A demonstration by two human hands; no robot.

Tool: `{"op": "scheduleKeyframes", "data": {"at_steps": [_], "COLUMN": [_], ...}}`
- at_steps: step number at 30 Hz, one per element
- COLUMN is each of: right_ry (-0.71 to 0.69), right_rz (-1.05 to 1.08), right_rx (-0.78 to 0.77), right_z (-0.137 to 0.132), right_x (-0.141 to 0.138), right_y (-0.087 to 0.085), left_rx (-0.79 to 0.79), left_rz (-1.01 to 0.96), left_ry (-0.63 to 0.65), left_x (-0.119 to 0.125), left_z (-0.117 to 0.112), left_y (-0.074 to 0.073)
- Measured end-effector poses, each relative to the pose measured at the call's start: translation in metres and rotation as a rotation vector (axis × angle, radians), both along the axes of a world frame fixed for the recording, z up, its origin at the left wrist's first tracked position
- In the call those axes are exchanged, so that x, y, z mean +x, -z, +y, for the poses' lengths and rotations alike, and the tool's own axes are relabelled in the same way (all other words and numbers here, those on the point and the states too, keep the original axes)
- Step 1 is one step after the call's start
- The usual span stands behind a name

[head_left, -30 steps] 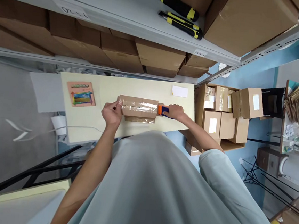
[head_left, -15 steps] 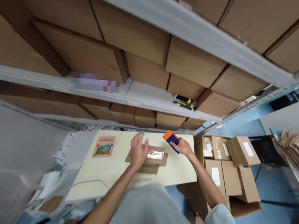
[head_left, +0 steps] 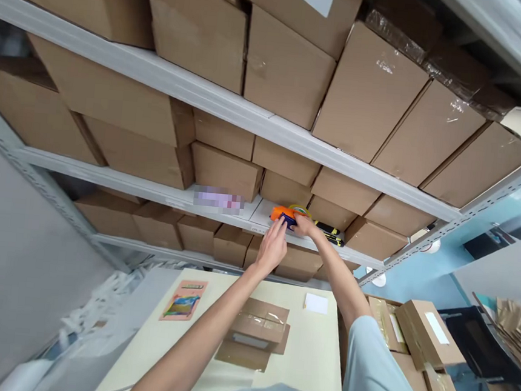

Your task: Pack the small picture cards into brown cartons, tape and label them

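Observation:
An orange and dark blue tape dispenser (head_left: 282, 214) is at the front of the middle shelf, with a yellow-green ring, perhaps its tape roll, just behind it. My right hand (head_left: 304, 225) is closed around its right end. From below, my left hand (head_left: 273, 245) reaches up with stretched fingers, the tips against the dispenser's dark blue part. Black and yellow utility knives (head_left: 332, 234) lie right of my right hand on the same shelf. Below, a small cardboard box (head_left: 261, 322) with clear tape across it sits on the table, flaps spread, touched by neither hand.
Cardboard boxes (head_left: 290, 64) fill the shelf rack above and behind the cream table (head_left: 305, 357). On the table are a pink card with a colourful picture (head_left: 182, 301) and a white paper pad (head_left: 315, 303). Packed boxes (head_left: 431, 332) stand at the right.
My right hand has carried the tape dispenser from above the table up to the shelf. My left hand has left the box and come up beside it. The view has tilted upward.

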State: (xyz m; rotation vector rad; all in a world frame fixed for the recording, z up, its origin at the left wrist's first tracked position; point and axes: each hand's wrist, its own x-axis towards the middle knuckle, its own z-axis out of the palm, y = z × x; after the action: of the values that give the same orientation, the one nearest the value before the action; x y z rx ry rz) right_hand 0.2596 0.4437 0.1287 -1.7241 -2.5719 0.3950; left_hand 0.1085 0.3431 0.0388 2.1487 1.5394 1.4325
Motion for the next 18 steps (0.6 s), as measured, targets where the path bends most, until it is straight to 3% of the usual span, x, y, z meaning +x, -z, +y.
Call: {"op": "scheduleKeyframes", "data": {"at_steps": [6,11,13,15,18], "right_ry": [0.003,0.053,0.099,0.191,0.393], "right_rz": [-0.037,0.034,0.172,0.327,0.422], "right_rx": [-0.006,0.121,0.273,0.386,0.272], "right_z": [0.012,-0.008,-0.038,-0.089,-0.198], "right_x": [-0.015,-0.007,0.006,0.022,0.036], "right_y": [0.012,0.036,0.063,0.104,0.179], "left_rx": [-0.022,-0.220,-0.326,-0.468,-0.723], "left_rz": [-0.030,-0.063,-0.080,-0.099,-0.116], "left_ry": [-0.006,-0.022,-0.041,-0.094,-0.199], "left_x": [-0.015,-0.031,-0.045,-0.062,-0.084], "left_z": [-0.026,-0.057,-0.077,-0.104,-0.149], "left_y": [0.030,0.077,0.105,0.135,0.175]}}
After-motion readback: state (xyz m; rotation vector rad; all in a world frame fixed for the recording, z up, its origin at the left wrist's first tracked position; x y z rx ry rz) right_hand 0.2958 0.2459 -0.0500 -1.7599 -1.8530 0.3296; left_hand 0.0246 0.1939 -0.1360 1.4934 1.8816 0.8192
